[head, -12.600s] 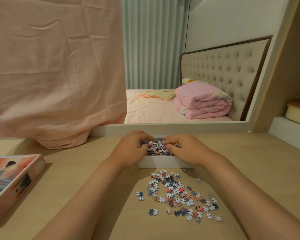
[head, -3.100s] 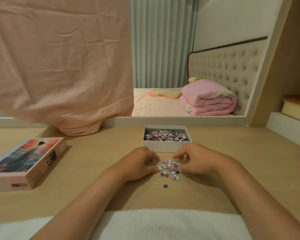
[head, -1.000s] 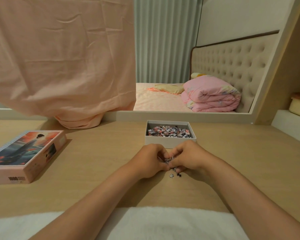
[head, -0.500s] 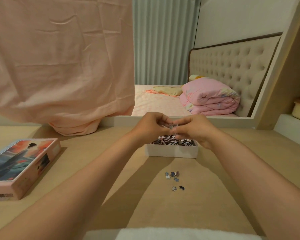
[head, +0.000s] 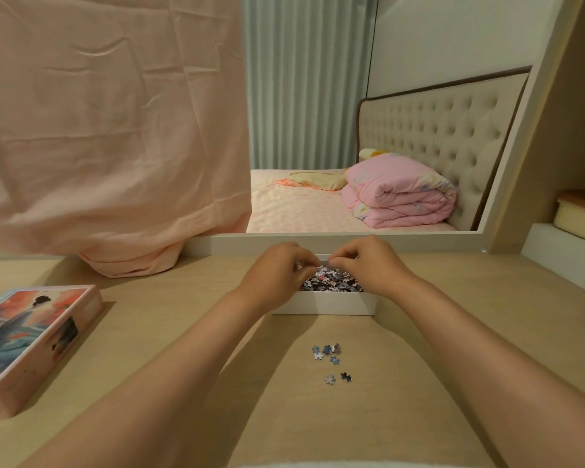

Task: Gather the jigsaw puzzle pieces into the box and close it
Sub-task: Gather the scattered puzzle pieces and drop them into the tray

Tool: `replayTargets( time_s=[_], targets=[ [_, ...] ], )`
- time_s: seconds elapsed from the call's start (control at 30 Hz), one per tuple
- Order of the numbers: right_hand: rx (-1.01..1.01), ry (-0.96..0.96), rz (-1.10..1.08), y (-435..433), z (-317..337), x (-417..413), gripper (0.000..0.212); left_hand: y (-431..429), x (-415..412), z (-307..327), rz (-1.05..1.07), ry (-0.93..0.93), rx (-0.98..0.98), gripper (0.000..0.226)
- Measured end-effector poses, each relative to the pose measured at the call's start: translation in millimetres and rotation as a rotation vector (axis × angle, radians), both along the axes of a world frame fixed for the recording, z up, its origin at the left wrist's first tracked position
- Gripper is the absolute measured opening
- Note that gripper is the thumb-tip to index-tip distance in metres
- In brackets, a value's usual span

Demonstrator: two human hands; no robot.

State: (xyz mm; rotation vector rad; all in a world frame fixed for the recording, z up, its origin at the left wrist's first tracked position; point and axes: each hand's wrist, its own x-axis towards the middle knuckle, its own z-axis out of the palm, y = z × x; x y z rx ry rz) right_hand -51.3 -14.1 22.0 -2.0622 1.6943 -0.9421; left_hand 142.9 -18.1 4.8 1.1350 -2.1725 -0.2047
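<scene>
The white box base (head: 325, 304) stands on the wooden table (head: 487, 315), heaped with puzzle pieces (head: 333, 284). My left hand (head: 274, 278) and my right hand (head: 368, 265) hover over the heap, fingertips pinched together and nearly touching; small pieces show at the left fingertips. Several loose pieces (head: 328, 352) lie on the table in front of the box, between my forearms. The picture-printed lid (head: 31, 336) rests at the left edge, apart from the box.
A peach cloth (head: 115, 130) hangs down to the table at back left. A white ledge (head: 402, 238) runs right behind the box. A white step (head: 561, 261) sits at the right.
Both hands rose from the table with a pinch of pieces and have come down onto the heap in the box. Several pieces stayed on the table.
</scene>
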Motion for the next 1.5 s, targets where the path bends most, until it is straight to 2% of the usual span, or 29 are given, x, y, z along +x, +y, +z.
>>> replayTargets(
  time_s=[0.1, 0.2, 0.27, 0.33, 0.4, 0.67, 0.7, 0.83, 0.87, 1.0, 1.1, 1.3, 1.43, 1.5],
  targets=[
    [-0.048, -0.009, 0.029, 15, 2, 0, 0.005, 22, 2, -1, -0.038, -0.016, -0.016, 0.012],
    [-0.060, 0.001, 0.047, 31, 0, 5, 0.007, 42, 5, -9, -0.065, -0.102, 0.111, 0.011],
    [-0.024, 0.010, 0.069, 40, 0, 6, 0.011, 52, 8, -17, -0.103, -0.195, 0.209, 0.012],
    [0.074, 0.049, 0.142, 51, -4, 7, 0.021, 60, 11, -25, -0.135, -0.271, 0.277, 0.025],
    [0.171, 0.105, 0.203, 61, -15, 9, 0.023, 63, 12, -33, -0.145, -0.308, 0.262, 0.033],
    [0.359, 0.211, 0.336, 78, -28, -3, 0.016, 72, 11, -37, -0.162, -0.252, 0.204, 0.022],
    [0.365, 0.240, 0.355, 82, -27, -4, 0.019, 73, 11, -36, -0.164, -0.256, 0.209, 0.025],
    [0.370, 0.389, 0.363, 91, -23, -5, 0.055, 82, 13, -32, -0.166, -0.235, 0.284, 0.049],
    [0.365, 0.400, 0.354, 91, -23, -5, 0.058, 84, 12, -32, -0.161, -0.230, 0.286, 0.050],
    [0.332, 0.276, 0.310, 89, -30, -3, 0.037, 85, 5, -38, -0.173, -0.120, 0.275, 0.031],
    [0.341, 0.184, 0.298, 89, -33, -2, 0.023, 84, 4, -39, -0.188, -0.076, 0.286, 0.026],
    [0.320, 0.149, 0.261, 88, -36, 5, 0.018, 84, 12, -31, -0.045, -0.258, 0.211, 0.039],
    [0.323, 0.139, 0.258, 88, -38, 10, 0.020, 85, 8, -31, -0.061, -0.272, 0.256, 0.029],
    [0.336, 0.130, 0.255, 88, -37, 10, 0.017, 85, 9, -32, -0.042, -0.221, 0.296, 0.027]
  ],
)
